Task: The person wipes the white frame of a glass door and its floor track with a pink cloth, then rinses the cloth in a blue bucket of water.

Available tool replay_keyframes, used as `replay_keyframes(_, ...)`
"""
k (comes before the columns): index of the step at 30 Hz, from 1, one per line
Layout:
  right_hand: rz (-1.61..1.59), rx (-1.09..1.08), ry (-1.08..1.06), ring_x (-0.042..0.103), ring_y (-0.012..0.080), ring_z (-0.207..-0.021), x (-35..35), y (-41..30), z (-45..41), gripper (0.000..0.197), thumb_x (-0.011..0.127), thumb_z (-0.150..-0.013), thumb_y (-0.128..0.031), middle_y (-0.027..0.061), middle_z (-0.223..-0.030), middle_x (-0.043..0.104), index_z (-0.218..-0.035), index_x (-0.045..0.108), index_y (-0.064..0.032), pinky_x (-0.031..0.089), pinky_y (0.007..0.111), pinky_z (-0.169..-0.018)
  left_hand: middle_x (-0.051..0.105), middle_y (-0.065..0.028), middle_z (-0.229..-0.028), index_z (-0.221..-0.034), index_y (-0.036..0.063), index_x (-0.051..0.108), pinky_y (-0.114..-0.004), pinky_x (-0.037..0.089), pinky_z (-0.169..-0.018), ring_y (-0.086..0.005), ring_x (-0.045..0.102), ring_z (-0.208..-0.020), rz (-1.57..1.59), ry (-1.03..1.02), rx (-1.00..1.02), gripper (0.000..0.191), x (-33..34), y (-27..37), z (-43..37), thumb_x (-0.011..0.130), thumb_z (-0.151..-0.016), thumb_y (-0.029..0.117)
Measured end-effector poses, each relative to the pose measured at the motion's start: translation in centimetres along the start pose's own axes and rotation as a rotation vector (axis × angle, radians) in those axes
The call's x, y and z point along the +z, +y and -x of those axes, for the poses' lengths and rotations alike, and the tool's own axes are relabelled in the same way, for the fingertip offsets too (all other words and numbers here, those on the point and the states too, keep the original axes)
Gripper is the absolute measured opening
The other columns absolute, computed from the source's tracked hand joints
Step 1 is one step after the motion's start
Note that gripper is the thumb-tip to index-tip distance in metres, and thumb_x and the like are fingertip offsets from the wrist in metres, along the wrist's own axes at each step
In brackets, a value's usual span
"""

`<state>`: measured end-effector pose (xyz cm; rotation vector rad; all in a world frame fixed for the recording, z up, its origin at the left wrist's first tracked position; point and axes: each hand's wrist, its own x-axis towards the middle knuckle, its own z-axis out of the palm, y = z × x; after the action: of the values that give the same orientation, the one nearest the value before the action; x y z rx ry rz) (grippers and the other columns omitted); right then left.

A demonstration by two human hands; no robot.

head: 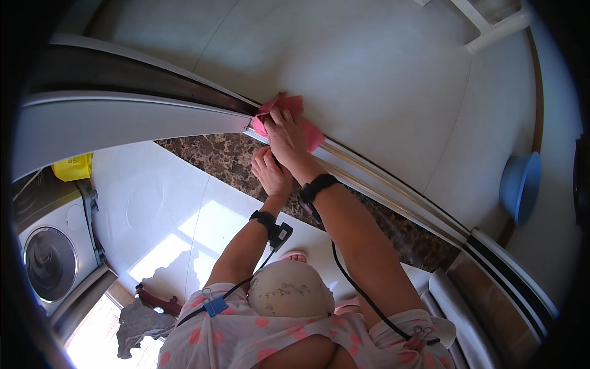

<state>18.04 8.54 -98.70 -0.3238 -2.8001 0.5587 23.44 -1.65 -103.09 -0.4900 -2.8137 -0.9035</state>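
Note:
My right hand (pixel 286 136) presses a pink cloth (pixel 315 134) onto the metal floor track (pixel 396 189) of a sliding door, beside the end of the door panel (pixel 138 115). The cloth spreads under and around its fingers and partly covers the track. Just below it, my left hand (pixel 271 171) rests with curled fingers at the track's near edge, over the brown marbled stone threshold (pixel 207 154). No object shows in the left hand, though its palm is hidden. Both wrists wear black straps with small devices and cables.
A front-loading washing machine (pixel 50 258) stands at the left, with a yellow bag (pixel 73 167) on top. A blue basin (pixel 521 187) is at the far right beyond the track. White furniture legs (pixel 498 30) stand at the upper right. A grey padded roll (pixel 461 313) lies at the lower right.

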Motion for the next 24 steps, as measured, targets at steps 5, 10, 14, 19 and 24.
replay_keyframes(5, 0.015, -0.015, -0.046, 0.05, 0.0205, -0.096, 0.4, 0.2, -0.7, 0.017, 0.057, -0.075, -0.016, 0.0015, -0.101, 0.055, -0.089, 0.065, -0.0125, 0.042, 0.039, -0.08, 0.048, -0.0123, -0.118, -0.108, 0.0056, 0.049, -0.049, 0.027, -0.1, -0.0353, 0.039, -0.12, -0.039, -0.016, -0.007, 0.028, -0.1, 0.0, -0.3, 0.055, -0.082, 0.017)
replay_keyframes(10, 0.0, -0.048, 0.014, 0.052, 0.0212, -0.09, -1.7, 2.0, 1.0, 0.015, 0.054, -0.075, -0.017, 0.0031, -0.094, 0.054, -0.086, 0.063, -0.0117, 0.045, 0.038, -0.073, 0.048, -0.0131, -0.117, -0.104, 0.0062, 0.051, -0.049, 0.027, -0.1, -0.0359, 0.039, -0.12, -0.048, -0.026, 0.006, 0.024, -0.2, 0.3, -0.5, 0.056, -0.083, 0.017)
replay_keyframes(14, 0.047, -0.091, -0.036, 0.054, 0.0227, -0.086, -4.3, 5.0, 4.5, 0.013, 0.056, -0.074, -0.015, 0.0027, -0.092, 0.055, -0.085, 0.063, -0.011, 0.047, 0.038, -0.069, 0.048, -0.0133, -0.116, -0.104, 0.006, 0.051, -0.049, 0.027, -0.101, -0.0365, 0.038, -0.121, -0.056, -0.038, -0.018, 0.025, -0.5, 0.6, -0.7, 0.057, -0.082, 0.014)
replay_keyframes(19, 0.04, 0.014, -0.063, 0.055, 0.0274, -0.091, -5.7, 4.4, 4.8, 0.013, 0.058, -0.074, -0.009, 0.0075, -0.096, 0.054, -0.086, 0.063, -0.0091, 0.049, 0.039, -0.07, 0.048, -0.0128, -0.117, -0.105, 0.0062, 0.051, -0.049, 0.027, -0.101, -0.036, 0.038, -0.121, -0.071, -0.027, -0.013, 0.026, -0.9, 0.2, -0.8, 0.057, -0.081, 0.014)
replay_keyframes(24, -0.032, -0.149, -0.033, 0.049, 0.0279, -0.104, -1.2, 0.7, -0.1, 0.017, 0.057, -0.076, -0.017, 0.0082, -0.109, 0.053, -0.091, 0.065, -0.014, 0.045, 0.043, -0.08, 0.048, -0.0126, -0.117, -0.105, 0.0059, 0.05, -0.048, 0.029, -0.099, -0.0355, 0.04, -0.12, -0.069, -0.028, -0.014, 0.026, -0.2, 0.7, -0.5, 0.056, -0.081, 0.015)
